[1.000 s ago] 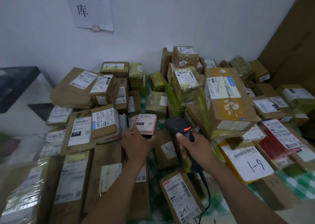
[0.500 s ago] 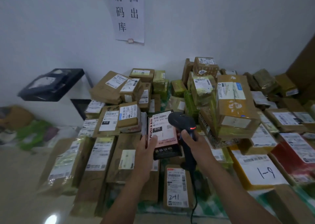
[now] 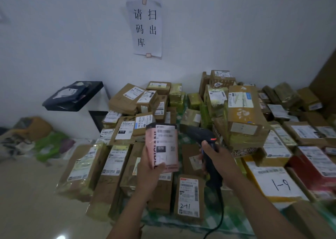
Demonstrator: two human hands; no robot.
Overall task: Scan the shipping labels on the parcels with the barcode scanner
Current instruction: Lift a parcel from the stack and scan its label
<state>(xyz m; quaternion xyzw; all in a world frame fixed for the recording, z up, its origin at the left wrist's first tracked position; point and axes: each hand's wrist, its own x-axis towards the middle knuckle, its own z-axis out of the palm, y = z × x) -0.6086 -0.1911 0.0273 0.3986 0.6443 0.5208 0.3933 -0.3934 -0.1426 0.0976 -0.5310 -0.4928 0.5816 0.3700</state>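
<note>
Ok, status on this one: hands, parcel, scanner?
Left hand holds pink parcel up, label showing. Right hand grips scanner, head beside parcel. Nothing between them.

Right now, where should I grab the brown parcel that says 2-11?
The 2-11 parcel lies flat, lengthwise toward you, another parcel close on its left. Probably grip its near end from the front, leaving the barcodes farther up uncovered.

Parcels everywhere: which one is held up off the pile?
The pink parcel, gripped upright in the left hand; every other parcel lies in the pile.
</note>
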